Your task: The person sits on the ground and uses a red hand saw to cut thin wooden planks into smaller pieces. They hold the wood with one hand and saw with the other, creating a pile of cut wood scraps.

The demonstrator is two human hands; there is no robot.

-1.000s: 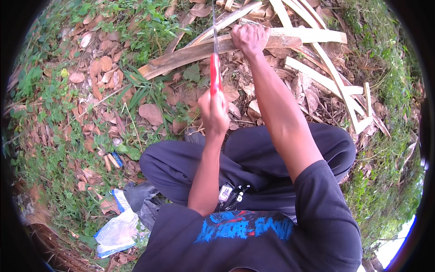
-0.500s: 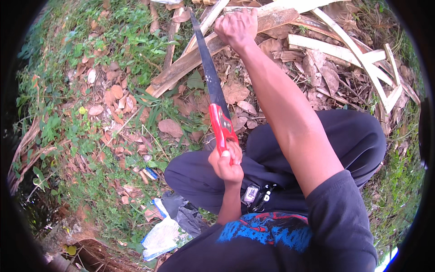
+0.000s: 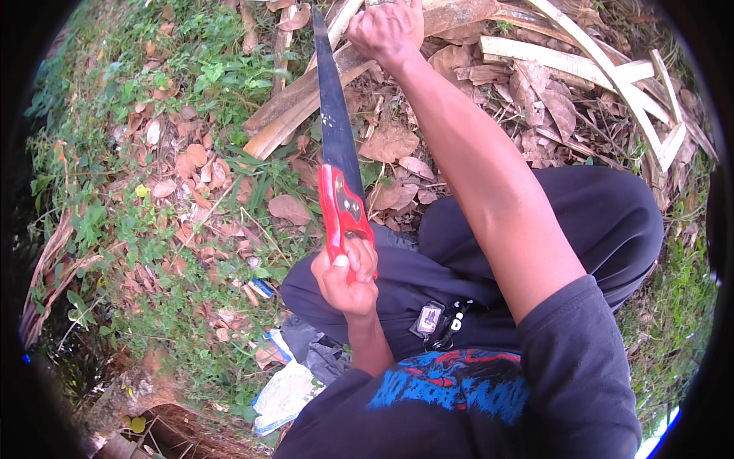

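My left hand (image 3: 348,277) is closed around the red handle of a handsaw (image 3: 336,115). Its dark blade points away from me and crosses over a split piece of wood (image 3: 310,98) with bark on it. My right hand (image 3: 388,32) is closed on this same wood, just to the right of the blade. The wood lies slantwise, with its pale cut end toward the lower left. Whether the teeth touch the wood cannot be made out.
Pale curved wood strips (image 3: 612,96) lie at the far right. Dry leaves (image 3: 388,143) and green plants cover the ground. Beside my bent left leg lie a white and blue plastic bag (image 3: 284,394) and a grey cloth-like piece. A small blue object (image 3: 262,288) rests nearby.
My left hand and the saw handle have moved left, and more of the blade's flat side now shows. My right hand still grips the wood, slightly higher and farther left in view.
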